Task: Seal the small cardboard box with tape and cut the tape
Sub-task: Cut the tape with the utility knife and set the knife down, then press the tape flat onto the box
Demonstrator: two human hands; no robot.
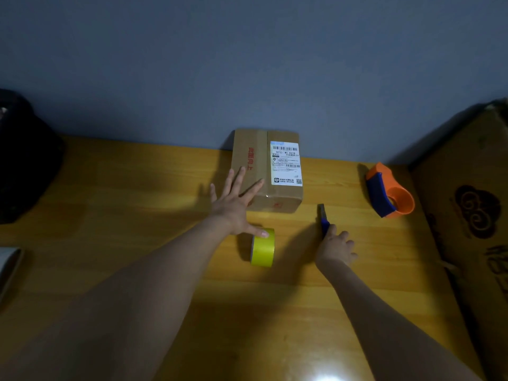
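Cardboard box (266,169) sits at twelve o'clock on the wooden worktop (137,215), backed against the blue wall, shipping label up, a strip seemingly already down its centre seam. At nine o'clock of it, the left hand (233,200) reaches in with fingers fanned wide, tips over the box's near-left corner, thumb brushing the yellow tape roll (263,247) standing on edge at six o'clock. Further right, the right hand (336,247) is curled around the blue handle of a cutter (323,220), blade pointing away. At three o'clock rests an orange-and-blue tape dispenser (389,191). Best play, I'd say: flatten that palm to pin the box, then draw tape straight along the seam.
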